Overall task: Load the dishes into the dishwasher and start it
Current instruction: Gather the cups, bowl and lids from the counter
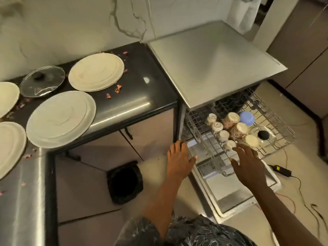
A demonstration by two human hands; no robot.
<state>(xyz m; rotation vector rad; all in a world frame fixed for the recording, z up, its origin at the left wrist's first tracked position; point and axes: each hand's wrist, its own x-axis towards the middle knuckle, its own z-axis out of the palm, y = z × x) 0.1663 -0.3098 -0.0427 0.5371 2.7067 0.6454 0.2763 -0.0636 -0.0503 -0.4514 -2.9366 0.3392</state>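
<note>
Dishwasher (216, 68) open, door (232, 196) down flat. Rack (278, 125) drawn out over it, holding upturned cups (223, 135) and a glass lid (266, 139). Right hand (248, 166) at rack's front edge, fingers spread, gripping nothing; contact unclear. Left hand (179, 160) straight-fingered, empty, by door's left hinge corner. Plates (96, 71) not yet loaded, on counter (156, 89), well left of both hands; left hand nearer. Lower rack hidden beneath. Leftmost plates cut off by frame edge.

Marbled wall (71, 23) — beige floor (284, 107).
</note>
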